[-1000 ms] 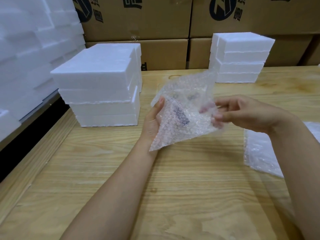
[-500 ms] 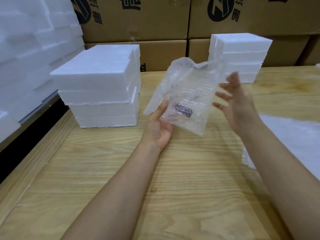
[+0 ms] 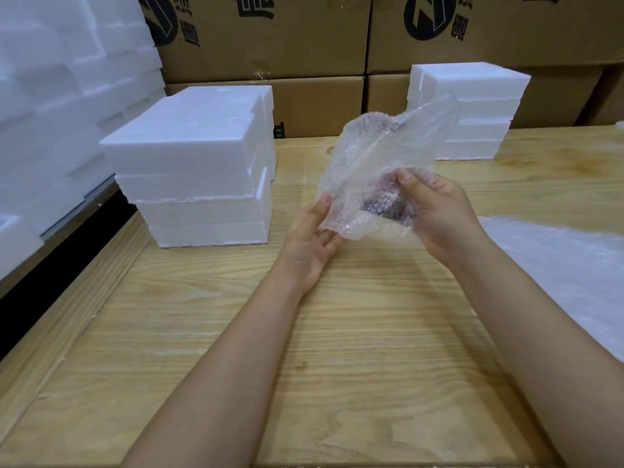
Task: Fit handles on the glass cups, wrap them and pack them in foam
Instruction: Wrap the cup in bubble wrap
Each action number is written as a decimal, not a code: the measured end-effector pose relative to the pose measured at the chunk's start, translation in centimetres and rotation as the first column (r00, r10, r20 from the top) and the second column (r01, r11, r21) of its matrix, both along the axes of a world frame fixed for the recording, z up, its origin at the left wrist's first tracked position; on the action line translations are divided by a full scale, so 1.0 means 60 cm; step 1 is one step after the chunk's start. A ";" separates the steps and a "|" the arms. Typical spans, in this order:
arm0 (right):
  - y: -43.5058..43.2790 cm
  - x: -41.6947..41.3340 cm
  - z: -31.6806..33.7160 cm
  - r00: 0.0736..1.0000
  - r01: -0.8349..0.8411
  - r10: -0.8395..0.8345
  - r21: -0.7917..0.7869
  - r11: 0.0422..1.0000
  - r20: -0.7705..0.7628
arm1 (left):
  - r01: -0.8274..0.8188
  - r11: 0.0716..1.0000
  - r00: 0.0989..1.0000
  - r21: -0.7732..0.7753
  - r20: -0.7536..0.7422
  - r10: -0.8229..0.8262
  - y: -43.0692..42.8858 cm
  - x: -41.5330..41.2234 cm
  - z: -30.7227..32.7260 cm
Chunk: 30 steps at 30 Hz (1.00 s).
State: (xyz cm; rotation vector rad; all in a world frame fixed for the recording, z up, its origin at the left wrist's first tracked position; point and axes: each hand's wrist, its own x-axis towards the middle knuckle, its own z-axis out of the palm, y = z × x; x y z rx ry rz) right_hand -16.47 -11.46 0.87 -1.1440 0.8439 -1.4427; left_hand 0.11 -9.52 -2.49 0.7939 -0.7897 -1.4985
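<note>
Bubble-wrap bundle [image 3: 371,153], dark-patched item inside, held above the table [image 3: 337,349]: left hand [image 3: 309,241] pinches its edge; right hand [image 3: 439,214], open a moment ago, now grips it, so wrapping likely resumes.

Wrap [image 3: 378,157]: clear and colourless, dotted all over with small round bubbles, milky where it lies double. A dark purple-grey blotch [image 3: 383,208] shows through its lower part; what it is cannot be told.
Sheet [image 3: 557,265] at right: whitish, translucent, same fine bubble dotting.
Left stack [image 3: 189,153] of foam: plain white, unmarked.
Right stack [image 3: 472,106]: white likewise.
Foam wall [image 3: 50,96], far left: white, faintly bluish in shade.
Boxes [image 3: 270,38]: brown cardboard, black printed logos and characters.
Tabletop [image 3: 337,366]: pale yellow-tan wood, darker grain lines running across, a few small brown knots.
Gap [image 3: 50,282] beside the tabletop: black.
</note>
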 end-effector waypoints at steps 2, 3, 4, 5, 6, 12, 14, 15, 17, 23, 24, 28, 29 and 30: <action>0.001 0.001 -0.003 0.998 -0.034 0.034 0.001 0.999 -0.052 | -0.009 0.999 0.983 -0.051 0.180 0.018 -0.004 0.009 0.006; 0.001 0.001 -0.004 0.994 -0.047 0.047 0.002 0.999 -0.094 | -0.009 0.997 0.974 -0.071 0.226 0.025 -0.007 0.014 0.007; 0.002 0.001 -0.004 0.989 -0.060 0.058 -0.004 0.998 -0.139 | -0.014 0.996 0.963 -0.087 0.267 0.037 -0.011 0.020 0.007; 0.002 0.000 -0.004 0.982 -0.072 0.069 -0.014 0.997 -0.175 | -0.028 0.994 0.951 -0.105 0.304 0.059 -0.012 0.024 0.007; 0.002 -0.001 -0.004 0.977 -0.084 0.078 -0.022 0.996 -0.199 | -0.041 0.991 0.936 -0.130 0.342 0.084 -0.014 0.028 0.006; 0.003 -0.006 -0.002 0.973 -0.089 0.083 -0.015 0.996 -0.217 | -0.143 0.919 0.854 -0.368 0.424 0.303 -0.018 0.024 0.000; 0.001 -0.006 -0.005 0.975 -0.065 0.064 0.002 0.998 -0.215 | -0.164 0.899 0.833 -0.406 0.431 0.347 -0.019 0.020 -0.002; 0.001 -0.006 -0.006 0.976 -0.061 0.062 0.012 0.998 -0.209 | -0.174 0.890 0.821 -0.421 0.436 0.367 -0.020 0.019 -0.003; -0.001 -0.007 -0.009 0.980 -0.072 0.076 0.024 0.997 -0.185 | -0.192 0.878 0.806 -0.439 0.441 0.396 -0.022 0.017 -0.005; -0.006 -0.013 -0.024 0.976 -0.064 0.064 0.005 0.998 -0.209 | -0.088 0.899 0.838 -0.429 0.457 0.300 -0.019 0.006 -0.018; -0.007 -0.011 -0.028 0.971 -0.033 0.032 -0.002 0.999 -0.237 | -0.062 0.905 0.838 -0.421 0.471 0.277 -0.018 0.003 -0.020; -0.004 0.007 -0.041 0.957 0.010 -0.014 -0.015 1.000 -0.289 | -0.063 0.915 0.838 -0.398 0.477 0.266 -0.013 -0.010 -0.022; -0.002 0.012 -0.043 0.949 0.005 -0.008 -0.009 1.000 -0.314 | -0.078 0.910 0.832 -0.407 0.477 0.285 -0.011 -0.012 -0.021; 0.000 0.016 -0.044 0.938 0.006 -0.006 -0.001 1.000 -0.346 | -0.094 0.903 0.819 -0.419 0.483 0.310 -0.009 -0.014 -0.020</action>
